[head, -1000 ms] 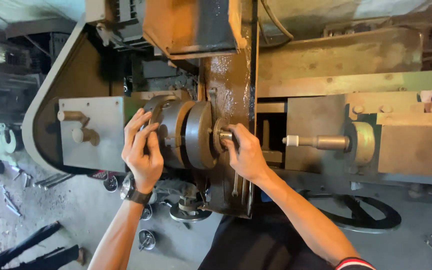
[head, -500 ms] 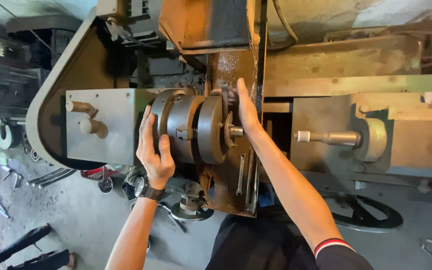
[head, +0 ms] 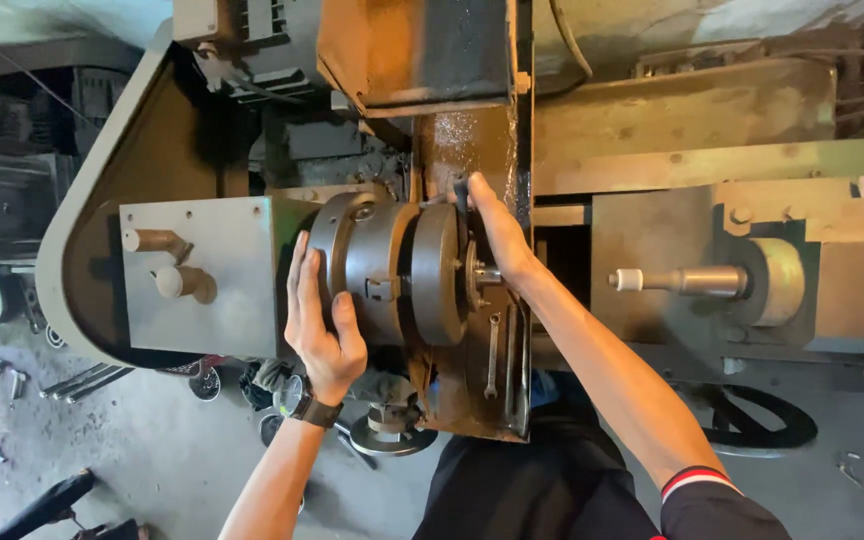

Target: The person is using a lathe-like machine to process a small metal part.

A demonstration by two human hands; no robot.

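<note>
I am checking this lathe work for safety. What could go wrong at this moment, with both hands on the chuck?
1. The left hand lies flat on the lathe chuck and the right hand grips a dark handle at the round workpiece; if the spindle turned, fingers could be caught.
2. The wristwatch sits close to the chuck and might snag.
3. A spanner hangs just below the workpiece and could be knocked or thrown.
</note>
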